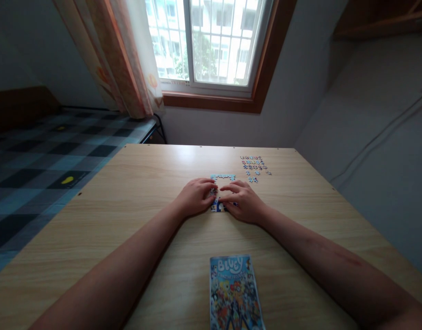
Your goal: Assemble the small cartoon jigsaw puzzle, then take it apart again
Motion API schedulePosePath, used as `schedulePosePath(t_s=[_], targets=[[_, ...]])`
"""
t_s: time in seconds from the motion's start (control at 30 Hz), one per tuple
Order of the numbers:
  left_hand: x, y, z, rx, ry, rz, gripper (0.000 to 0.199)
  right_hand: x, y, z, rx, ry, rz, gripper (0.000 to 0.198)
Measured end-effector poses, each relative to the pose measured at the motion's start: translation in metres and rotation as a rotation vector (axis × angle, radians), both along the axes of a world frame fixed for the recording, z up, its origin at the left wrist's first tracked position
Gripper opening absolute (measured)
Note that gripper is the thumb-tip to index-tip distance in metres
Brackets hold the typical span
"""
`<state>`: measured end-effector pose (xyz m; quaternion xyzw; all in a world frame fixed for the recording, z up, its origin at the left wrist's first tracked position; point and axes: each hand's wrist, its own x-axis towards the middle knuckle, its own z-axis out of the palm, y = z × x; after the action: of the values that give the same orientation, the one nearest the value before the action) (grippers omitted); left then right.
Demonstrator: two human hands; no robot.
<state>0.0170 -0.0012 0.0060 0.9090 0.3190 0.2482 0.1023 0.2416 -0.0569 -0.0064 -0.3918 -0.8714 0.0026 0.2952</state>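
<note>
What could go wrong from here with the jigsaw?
1. Left hand and right hand both crowd the partly built jigsaw; a sideways nudge might split its borders, which surround a gap.
2. Loose jigsaw pieces lie just beyond the right hand; a careless reach could scatter their rows.
3. The Bluey box lies between the forearms; a forearm drawn back and inward may knock it.

Pale wood-grain table (145, 178) with a partial jigsaw (218, 207), loose pieces (252, 162), and a Bluey box (235, 293).

Bare hands (245, 201), 2 bare forearms (138, 261); elongated mark (350, 259) on right forearm (307, 238).
</note>
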Motion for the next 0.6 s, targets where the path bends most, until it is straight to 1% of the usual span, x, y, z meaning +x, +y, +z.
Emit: schedulePosePath(t_s=[0.17, 0.23, 0.3, 0.4, 0.47, 0.53, 0.6], targets=[[0.0, 0.001, -0.002, 0.014, -0.002, -0.005, 0.024, -0.003, -0.001, 0.0, -0.009, -0.026, -0.012, 0.018], [-0.001, 0.002, -0.002, 0.018, -0.002, -0.008, 0.025, -0.004, -0.001, 0.001, -0.002, 0.013, -0.004, 0.018], [-0.001, 0.002, -0.002, 0.025, -0.007, -0.015, 0.026, -0.003, 0.0, 0.002, 0.016, 0.104, -0.015, 0.018], [-0.001, 0.004, -0.003, 0.036, -0.004, -0.002, 0.029, 0.002, 0.004, 0.005, 0.053, 0.273, -0.105, 0.019], [-0.001, 0.004, -0.004, 0.052, 0.014, 0.049, 0.033, 0.007, 0.008, 0.007, 0.077, 0.355, -0.189, 0.018], [0.001, 0.004, -0.008, 0.077, 0.042, 0.113, 0.04, 0.01, 0.011, 0.007, 0.092, 0.4, -0.257, 0.018], [0.003, 0.004, -0.012, 0.097, 0.078, 0.153, 0.048, 0.011, 0.013, 0.006, 0.085, 0.409, -0.281, 0.017]])
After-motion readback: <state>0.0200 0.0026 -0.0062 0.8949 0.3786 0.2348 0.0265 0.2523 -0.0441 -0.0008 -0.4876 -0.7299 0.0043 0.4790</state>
